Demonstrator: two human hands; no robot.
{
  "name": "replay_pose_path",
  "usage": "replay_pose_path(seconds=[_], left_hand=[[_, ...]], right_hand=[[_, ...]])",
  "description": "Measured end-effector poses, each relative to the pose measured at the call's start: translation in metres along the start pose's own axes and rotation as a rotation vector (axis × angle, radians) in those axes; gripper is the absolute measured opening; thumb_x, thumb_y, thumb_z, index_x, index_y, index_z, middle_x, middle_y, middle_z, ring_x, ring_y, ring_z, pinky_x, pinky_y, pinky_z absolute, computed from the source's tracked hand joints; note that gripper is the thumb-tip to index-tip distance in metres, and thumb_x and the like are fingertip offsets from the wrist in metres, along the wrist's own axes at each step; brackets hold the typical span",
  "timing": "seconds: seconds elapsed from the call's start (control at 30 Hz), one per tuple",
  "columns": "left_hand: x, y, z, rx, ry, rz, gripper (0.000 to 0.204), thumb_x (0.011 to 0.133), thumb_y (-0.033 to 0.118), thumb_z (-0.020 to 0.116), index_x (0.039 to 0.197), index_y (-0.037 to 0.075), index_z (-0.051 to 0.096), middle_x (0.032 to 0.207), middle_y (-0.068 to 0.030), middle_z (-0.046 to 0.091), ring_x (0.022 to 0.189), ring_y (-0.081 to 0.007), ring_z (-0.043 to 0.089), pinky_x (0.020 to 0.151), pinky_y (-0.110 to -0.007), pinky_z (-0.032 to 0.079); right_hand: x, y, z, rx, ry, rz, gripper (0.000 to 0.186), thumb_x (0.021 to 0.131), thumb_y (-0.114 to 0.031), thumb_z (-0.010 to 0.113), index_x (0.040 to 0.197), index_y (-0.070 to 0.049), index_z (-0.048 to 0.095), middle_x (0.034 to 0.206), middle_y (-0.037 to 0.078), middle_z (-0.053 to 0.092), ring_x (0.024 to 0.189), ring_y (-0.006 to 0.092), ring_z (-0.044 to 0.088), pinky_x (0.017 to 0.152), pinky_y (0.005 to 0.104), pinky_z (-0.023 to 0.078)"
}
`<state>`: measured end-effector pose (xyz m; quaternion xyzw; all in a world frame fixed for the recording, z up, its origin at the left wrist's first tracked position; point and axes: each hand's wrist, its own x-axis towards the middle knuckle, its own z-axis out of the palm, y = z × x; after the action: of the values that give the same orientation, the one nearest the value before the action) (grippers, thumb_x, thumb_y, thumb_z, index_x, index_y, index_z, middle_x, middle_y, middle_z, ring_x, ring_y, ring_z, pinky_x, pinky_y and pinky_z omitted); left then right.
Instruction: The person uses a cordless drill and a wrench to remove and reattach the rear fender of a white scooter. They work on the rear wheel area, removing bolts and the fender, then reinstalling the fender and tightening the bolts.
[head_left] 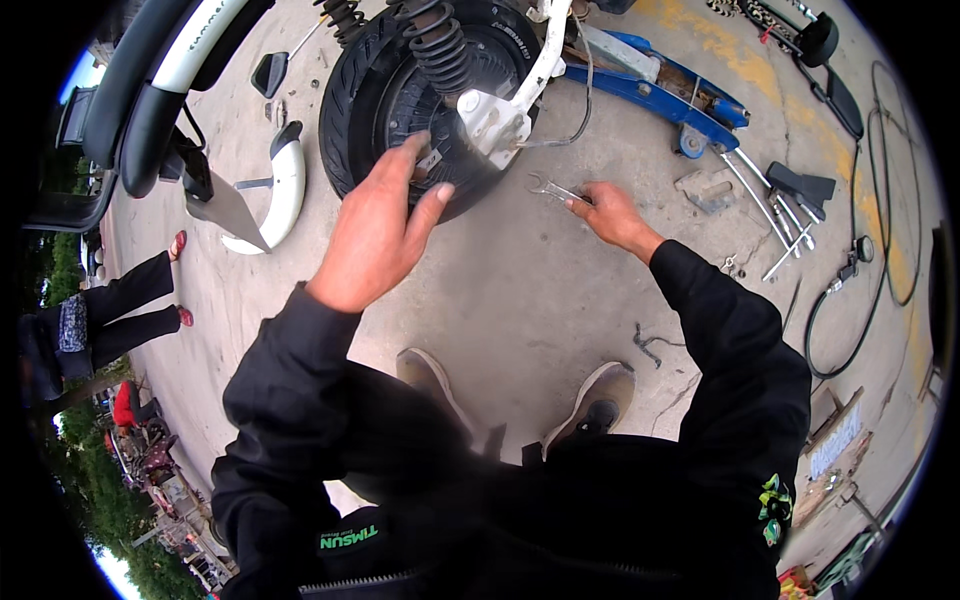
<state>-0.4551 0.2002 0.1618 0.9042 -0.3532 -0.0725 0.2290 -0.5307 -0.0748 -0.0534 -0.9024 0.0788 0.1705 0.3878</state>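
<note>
- Fingers (585, 206) of the right hand (622, 218) are closed around a wrench (556, 188), smooth bright steel with a forked head pointing toward the wheel.
- Left hand (375, 228): thumb and fingers parted wide in front of the wheel; whether they touch the small pale piece of metal (431, 159) between their tips, I cannot tell.
- Just beyond the hands stands the wheel (345, 150), its black rubber tyre cut with slanting grooves, its hub dark and round.
- Over it, a ribbed, rusty-looking coil spring (437, 52) and an angular white metal bracket (494, 126), smudged, with rounded corners.
- Right of the wheel, a long blue metal jack (690, 105), scuffed; left of it, a glossy white curved fender (287, 185).
- Toward the right side of the concrete floor (500, 285), slim metal rods (765, 190) lie crossed, and a black rubber hose (812, 345) loops over worn yellow paint.
- Between the wrench and the brown shoes (605, 390), bare, gritty concrete leaves room for both hands; nearest the wrench stand the wheel and bracket.
</note>
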Motion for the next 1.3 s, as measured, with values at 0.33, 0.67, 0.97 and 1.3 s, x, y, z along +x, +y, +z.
replay_pose_path(seconds=[0.33, 0.67, 0.97, 1.3], left_hand=[[0.077, -0.024, 0.039, -0.045, 0.301, -0.035, 0.051, 0.098, 0.041, 0.057, 0.101, -0.011, 0.055, 0.080, -0.0272, 0.064, 0.077, -0.0460, 0.063, 0.071, -0.050, 0.050], [0.080, -0.021, 0.030, -0.119, 0.191, -0.079, 0.049, 0.098, 0.038, 0.058, 0.104, -0.011, 0.055, 0.081, -0.0295, 0.065, 0.080, -0.0460, 0.065, 0.073, -0.048, 0.051], [0.077, -0.020, 0.026, -0.213, 0.153, -0.115, 0.045, 0.099, 0.035, 0.058, 0.110, -0.008, 0.056, 0.082, -0.0251, 0.066, 0.081, -0.0440, 0.065, 0.074, -0.044, 0.050], [0.085, -0.031, 0.026, -0.302, 0.134, -0.050, 0.047, 0.097, 0.038, 0.060, 0.105, -0.008, 0.058, 0.085, -0.0250, 0.067, 0.082, -0.0403, 0.066, 0.077, -0.043, 0.050]], right_hand=[[0.009, -0.017, -0.021, 0.520, 0.103, -0.135, 0.036, 0.100, -0.034, 0.059, 0.106, 0.000, 0.065, 0.080, 0.004, 0.062, 0.075, 0.0122, 0.056, 0.070, 0.0314, 0.048], [0.076, -0.038, -0.099, 0.215, -0.021, -0.415, 0.021, 0.086, -0.020, 0.073, 0.097, -0.002, 0.075, 0.082, 0.009, 0.071, 0.077, 0.0158, 0.061, 0.074, 0.0326, 0.049], [0.069, -0.018, -0.032, 0.450, -0.049, -0.277, 0.031, 0.089, -0.031, 0.072, 0.097, -0.001, 0.074, 0.078, 0.009, 0.067, 0.075, 0.0112, 0.061, 0.070, 0.0299, 0.049], [-0.001, -0.162, 0.102, 1.534, 0.255, 0.442, 0.058, 0.100, -0.063, 0.040, 0.080, -0.009, 0.047, 0.062, 0.002, 0.046, 0.053, 0.0138, 0.046, 0.052, 0.0331, 0.039]])
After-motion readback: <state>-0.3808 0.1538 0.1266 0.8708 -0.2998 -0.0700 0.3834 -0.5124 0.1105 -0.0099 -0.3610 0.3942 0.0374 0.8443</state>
